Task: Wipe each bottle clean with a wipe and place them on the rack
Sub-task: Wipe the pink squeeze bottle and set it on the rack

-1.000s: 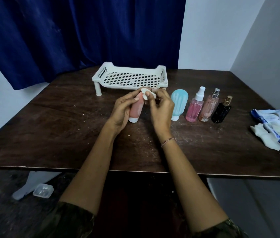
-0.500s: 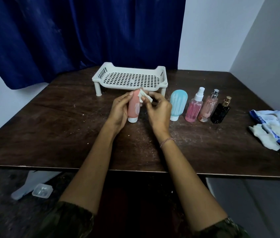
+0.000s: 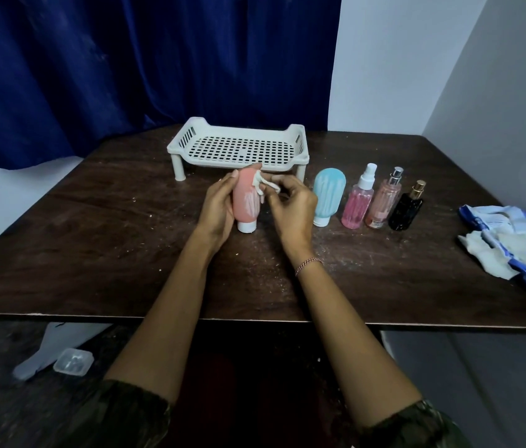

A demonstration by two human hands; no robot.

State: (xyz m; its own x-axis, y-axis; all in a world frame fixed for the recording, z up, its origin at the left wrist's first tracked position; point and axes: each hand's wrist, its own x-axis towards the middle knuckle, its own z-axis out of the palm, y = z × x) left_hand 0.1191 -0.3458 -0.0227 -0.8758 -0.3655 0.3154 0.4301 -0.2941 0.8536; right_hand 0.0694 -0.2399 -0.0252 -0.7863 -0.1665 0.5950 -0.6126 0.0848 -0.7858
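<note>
while the left hand (image 3: 218,210) wraps its fingers round the pink bottle (image 3: 246,202) standing cap-down on the table (image 3: 93,240), the right hand (image 3: 290,210) pinches a small wipe (image 3: 263,185) against it. wiping is the step now; next, lift it onto the empty rack (image 3: 239,147).

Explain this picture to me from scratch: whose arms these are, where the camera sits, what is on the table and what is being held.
No machine here: a person's own arms, filmed by a camera on their head looking down. The left hand holds a pink squeeze bottle cap-down; the right hand presses a small white wipe against it. On the dark wooden table stand a white perforated rack, with nothing on it, a blue squeeze bottle, a pink spray bottle, a pink perfume bottle and a black perfume bottle. A wipes packet lies at the right.
</note>
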